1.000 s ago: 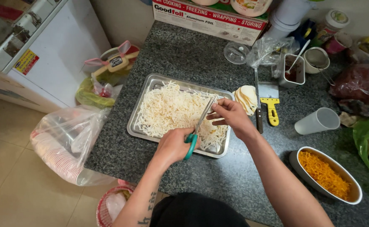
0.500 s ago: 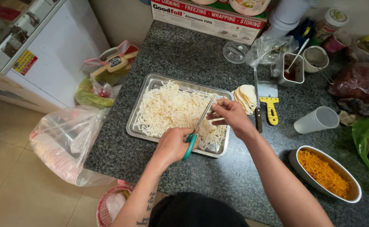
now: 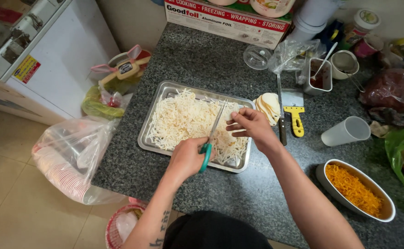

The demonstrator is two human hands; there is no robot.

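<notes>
Scissors [image 3: 212,134], teal-handled, gripped closed-fisted in the left hand [image 3: 187,158] over a steel tray [image 3: 145,139] on the speckled desk [image 3: 197,60]. Seen from the head camera: blades parted a little, long axis running from the handle at 7 o'clock up to the tips at 1 o'clock, tips meeting a pale wafer piece [image 3: 230,116] pinched by the right hand [image 3: 250,125]. Wafer piece lying just past the blade tips, at 1 o'clock from the left grip; right hand the nearer of the two, fingers closed on it from 3 o'clock. Tray heaped with fine pale shreds [image 3: 183,119], thickest toward 10 o'clock. Beside the tray at 2 o'clock, a stack of round wafers [image 3: 268,107], then a knife [image 3: 281,109] and a yellow-handled scraper [image 3: 295,113], both lengthwise 12 to 6. Further out at 3 o'clock, a white cup [image 3: 346,131] tipped on its side. At 4 o'clock, an oval dish [image 3: 322,177] holding orange shreds [image 3: 353,189]. At 1 o'clock, a square metal tin [image 3: 319,74] with dark red paste and a spoon. Off the desk edge at 8 o'clock, a clear bag of stacked cups [image 3: 68,161].
</notes>
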